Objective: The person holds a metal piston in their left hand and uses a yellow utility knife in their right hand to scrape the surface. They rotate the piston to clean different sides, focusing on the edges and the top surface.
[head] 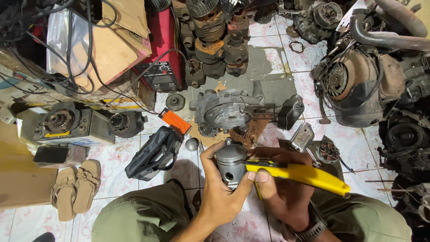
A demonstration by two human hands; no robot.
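The left hand (pixel 219 188) is wrapped tight around a round grey metal piston (pixel 230 161). The fingers cover its sides, so only the smooth top and a small hole in the side show. The piston sits just above the person's knees, in the middle near the bottom of the view.

The right hand (pixel 280 190) is closed around a yellow utility knife (pixel 300 174). The knife is long, plastic and shiny. Its front end touches the piston, but the tip is too small to make out. A wrist watch (pixel 312 231) is half cut off at the bottom edge.

The person's green trousers (pixel 143 215) hide the floor under them.

Just past the piston lies a grey metal engine case (pixel 228 110) with a big round ring in it. It rests on a brown piece of cardboard. A black soft bag (pixel 156 152) lies to the left, with floppy straps. Two tan sandals (pixel 75 188) sit side by side further left. Rusty cylinders with thin fins (pixel 210 36) stand at the top. A big round engine (pixel 358 85) is at the right, partly in the dark and hard to see. The floor tiles (pixel 112 157) are white with pink marks.
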